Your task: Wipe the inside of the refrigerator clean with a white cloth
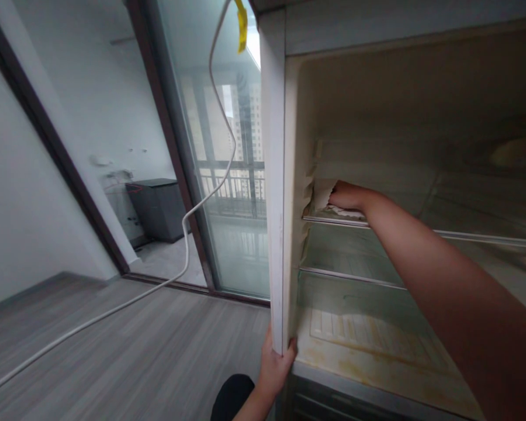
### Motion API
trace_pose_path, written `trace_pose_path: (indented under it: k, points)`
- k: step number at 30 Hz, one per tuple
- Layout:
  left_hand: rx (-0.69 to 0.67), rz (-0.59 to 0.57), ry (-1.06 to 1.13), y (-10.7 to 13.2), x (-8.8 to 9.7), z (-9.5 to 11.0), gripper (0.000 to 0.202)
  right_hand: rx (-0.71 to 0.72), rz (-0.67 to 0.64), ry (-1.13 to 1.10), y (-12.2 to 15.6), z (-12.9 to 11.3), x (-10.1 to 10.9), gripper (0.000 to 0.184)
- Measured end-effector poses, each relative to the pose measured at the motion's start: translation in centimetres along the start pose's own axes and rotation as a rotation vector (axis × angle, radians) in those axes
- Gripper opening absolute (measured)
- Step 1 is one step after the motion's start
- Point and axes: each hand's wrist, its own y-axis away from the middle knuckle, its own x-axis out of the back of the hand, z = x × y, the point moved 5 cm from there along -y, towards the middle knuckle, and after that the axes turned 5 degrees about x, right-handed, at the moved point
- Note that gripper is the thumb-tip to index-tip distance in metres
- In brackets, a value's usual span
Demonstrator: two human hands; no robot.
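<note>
Head camera showed two bare hands at an old fridge (277, 175). The right hand (350, 196) was deep inside, near the left wall, just over the top glass shelf (486, 238). Its fingers were bent down and close together, with a white cloth (322, 196) under them. The cloth poked out past both sides of the hand. The fingertips were hidden, so I could not tell how tight they squeezed.

The left hand (277, 365) was down low, wrapped around the fridge's front left edge. Its thumb was on the inner side and its fingers were on the outer side, with only a small gap between them, filled by the edge.

A yellow tag (242, 29) hung up high by a white cord (187, 240), but any writing on it was too blurry to read.

The right arm reached across the shelves and hid part of them. A lower glass shelf (350, 278) was under the top one, and yellow-brown stains (355, 368) marked the fridge's bottom. The cord ran down in front of a glass door (236, 251) and over the gray floor (158, 345). Past the doorway stood a dark box (158, 210). A dark knee (232, 392) showed beside the left arm.
</note>
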Motion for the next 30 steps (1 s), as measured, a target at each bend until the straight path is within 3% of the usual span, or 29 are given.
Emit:
trace_pose_path:
  k: [17, 23, 30]
  points:
    - [0.055, 0.016, 0.047, 0.07, 0.16, 0.38, 0.031, 0.037, -0.015, 0.011, -0.32, 0.43, -0.05, 0.050]
    - [0.029, 0.006, 0.045, 0.09, 0.13, 0.14, 0.035, -0.001, -0.004, 0.033, -0.14, 0.40, 0.04, 0.053]
    - [0.008, -0.002, 0.026, 0.00, -0.05, -0.35, 0.044, 0.056, -0.024, 0.007, -0.45, 0.57, -0.12, 0.048]
